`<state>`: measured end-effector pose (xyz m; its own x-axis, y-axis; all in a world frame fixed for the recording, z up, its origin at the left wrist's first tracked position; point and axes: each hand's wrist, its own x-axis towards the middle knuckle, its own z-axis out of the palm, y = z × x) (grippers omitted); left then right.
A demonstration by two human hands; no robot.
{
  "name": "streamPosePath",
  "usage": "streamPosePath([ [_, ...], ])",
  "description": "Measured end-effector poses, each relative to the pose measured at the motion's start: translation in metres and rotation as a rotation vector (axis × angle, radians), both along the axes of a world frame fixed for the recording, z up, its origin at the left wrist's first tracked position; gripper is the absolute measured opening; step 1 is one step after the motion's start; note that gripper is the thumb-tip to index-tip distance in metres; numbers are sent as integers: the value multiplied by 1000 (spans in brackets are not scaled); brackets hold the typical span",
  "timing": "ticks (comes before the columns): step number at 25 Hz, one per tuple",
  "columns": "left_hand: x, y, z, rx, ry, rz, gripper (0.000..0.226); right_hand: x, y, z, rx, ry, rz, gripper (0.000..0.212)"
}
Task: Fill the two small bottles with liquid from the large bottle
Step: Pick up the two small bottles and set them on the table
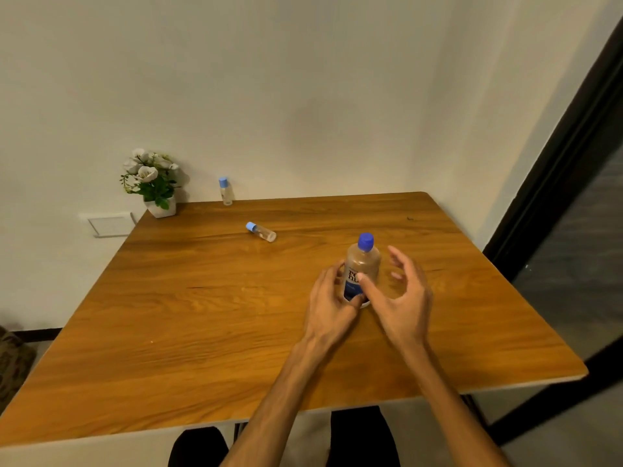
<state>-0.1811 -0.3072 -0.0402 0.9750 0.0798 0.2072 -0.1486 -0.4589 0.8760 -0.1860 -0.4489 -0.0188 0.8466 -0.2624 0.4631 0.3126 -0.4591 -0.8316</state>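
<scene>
Left hand [332,299]: wraps the clear blue-capped large bottle's [362,269] labelled base; smooth, rigid, probably heavy.
Right hand [403,298]: spread open, holding nothing.

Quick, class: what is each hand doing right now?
Left hand: closed around the large bottle, which stands capped on the table.
Right hand: open, fingers spread, beside the bottle, holding nothing.

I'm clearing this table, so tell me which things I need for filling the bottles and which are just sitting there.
Needed:
large bottle, capped, upright
small bottle lying on its side
small bottle standing by the wall

Just there:
potted flowers
wall plate
</scene>
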Motion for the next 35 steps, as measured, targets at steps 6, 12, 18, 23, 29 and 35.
streamPosePath([
  [6,7,73,-7,-34,-52,228,42,-12,73,8,-40,-295,120,12],
  [12,73,184,16,131,-20,388,25,102,190,22,-349,115,272,33],
  [18,201,252,30,261,23,530,43,219,242,1,-704,323,193,31],
  [23,299,273,12,273,54,609,66,243,246,-30,-677,358,172,17],
  [29,316,279,-1,151,-22,675,31,214,230,-30,-365,399,226,18],
  [35,148,227,-3,-61,-101,516,22,119,191,-25,-43,289,266,31],
])
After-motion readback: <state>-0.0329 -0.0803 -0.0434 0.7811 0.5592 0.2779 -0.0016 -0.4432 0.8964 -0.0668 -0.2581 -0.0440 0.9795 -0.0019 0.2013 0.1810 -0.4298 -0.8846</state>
